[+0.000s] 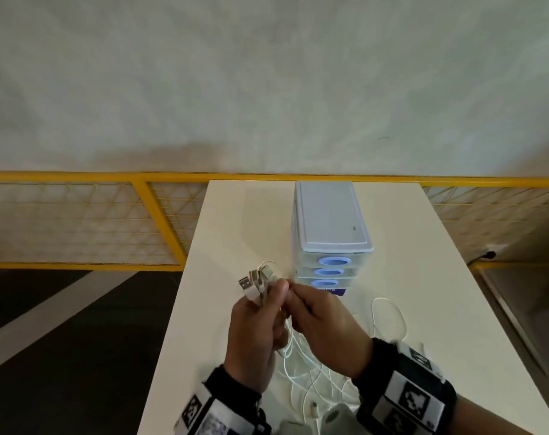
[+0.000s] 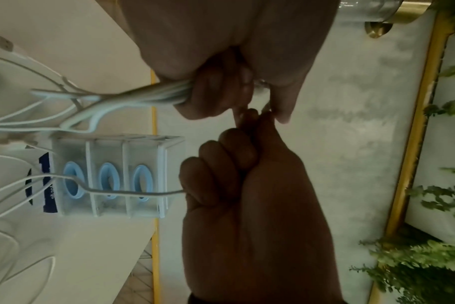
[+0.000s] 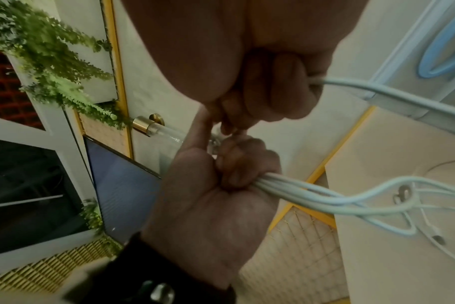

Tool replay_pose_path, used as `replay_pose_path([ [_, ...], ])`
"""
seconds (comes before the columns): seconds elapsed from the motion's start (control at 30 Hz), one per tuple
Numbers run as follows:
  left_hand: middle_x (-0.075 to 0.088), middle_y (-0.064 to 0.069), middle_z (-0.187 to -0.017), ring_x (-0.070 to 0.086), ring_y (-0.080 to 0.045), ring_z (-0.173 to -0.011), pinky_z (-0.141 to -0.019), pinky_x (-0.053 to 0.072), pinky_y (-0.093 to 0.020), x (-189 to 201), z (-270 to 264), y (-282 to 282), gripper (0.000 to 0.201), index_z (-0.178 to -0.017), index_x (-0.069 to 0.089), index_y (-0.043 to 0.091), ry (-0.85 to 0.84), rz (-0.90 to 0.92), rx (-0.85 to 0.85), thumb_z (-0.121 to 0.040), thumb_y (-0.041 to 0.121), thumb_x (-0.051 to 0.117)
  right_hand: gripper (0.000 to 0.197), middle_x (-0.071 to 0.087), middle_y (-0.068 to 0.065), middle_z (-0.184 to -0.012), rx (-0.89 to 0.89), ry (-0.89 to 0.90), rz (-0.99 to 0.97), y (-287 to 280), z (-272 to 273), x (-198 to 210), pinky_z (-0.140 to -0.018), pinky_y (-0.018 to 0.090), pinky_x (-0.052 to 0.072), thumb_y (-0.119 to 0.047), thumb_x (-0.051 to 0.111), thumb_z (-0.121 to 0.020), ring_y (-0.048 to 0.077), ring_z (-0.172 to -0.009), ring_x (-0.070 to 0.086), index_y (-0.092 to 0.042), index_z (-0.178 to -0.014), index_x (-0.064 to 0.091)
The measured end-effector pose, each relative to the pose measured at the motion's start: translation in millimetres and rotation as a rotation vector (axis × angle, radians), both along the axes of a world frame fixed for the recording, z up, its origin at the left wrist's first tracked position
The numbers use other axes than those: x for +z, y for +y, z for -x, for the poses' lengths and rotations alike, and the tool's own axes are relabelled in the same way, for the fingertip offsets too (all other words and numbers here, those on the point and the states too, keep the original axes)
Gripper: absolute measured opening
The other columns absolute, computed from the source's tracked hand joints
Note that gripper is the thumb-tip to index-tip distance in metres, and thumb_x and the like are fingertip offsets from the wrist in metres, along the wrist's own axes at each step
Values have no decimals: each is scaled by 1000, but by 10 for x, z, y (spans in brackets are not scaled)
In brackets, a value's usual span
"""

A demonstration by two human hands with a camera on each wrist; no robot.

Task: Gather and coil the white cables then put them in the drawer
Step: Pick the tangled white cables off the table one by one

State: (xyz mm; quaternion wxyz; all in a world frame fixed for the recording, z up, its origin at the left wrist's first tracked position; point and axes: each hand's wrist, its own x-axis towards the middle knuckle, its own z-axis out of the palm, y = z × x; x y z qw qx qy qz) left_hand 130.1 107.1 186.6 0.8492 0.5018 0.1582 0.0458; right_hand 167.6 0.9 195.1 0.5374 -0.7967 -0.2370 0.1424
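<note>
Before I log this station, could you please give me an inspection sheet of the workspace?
Surface: white table, cable loops trailing across it.
Job's things: white cables gathered, uncoiled; drawer unit, three drawers closed.
Clutter: nothing seen.
Grippers: left hand holds the bundle near the USB plugs; right hand holds one cable.
Cables: loose loop on the table.
Surroundings: yellow mesh railing, pale wall.

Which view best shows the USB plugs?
The head view: the USB plugs fan out above the left hand, metal ends clear. Both wrist views show only the cables leaving the fists; the plugs stay hidden.
</note>
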Motion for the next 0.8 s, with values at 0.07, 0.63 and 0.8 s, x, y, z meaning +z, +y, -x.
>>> replay_pose_path([
  [0.07, 21, 6, -44, 16, -8, -38, -41, 16, -20, -27, 0, -52, 49, -89, 51, -19, 23, -31, 30, -79, 28, 61, 33, 50, -6, -55, 21, -16, 17, -46, -14, -58, -55, 18, 36, -25, 42, -97, 8, -49, 42, -16, -67, 50],
  [0.63, 25, 8, -44, 19, -5, -36, -35, 18, -18, -1, -38, 785, 39, -61, 39, 24, -148, 103, 455, -95, 42, 43, 42, 38, -9, -52, 53, 4, 608, -1304, -343, -1253, -62, 26, 34, -42, 52, -90, 15, -61, 42, -24, -56, 35],
  [0.8, 38, 10, -44, 32, 0, -39, -45, 24, -12, -51, 84, 1415, 46, -58, 44, 24, -229, 226, 357, -99, 43, 38, 48, 54, 0, -54, -132, 158, 735, -1825, -475, -1506, -68, 31, 41, -43, 50, -90, 17, -59, 48, -22, -49, 37],
])
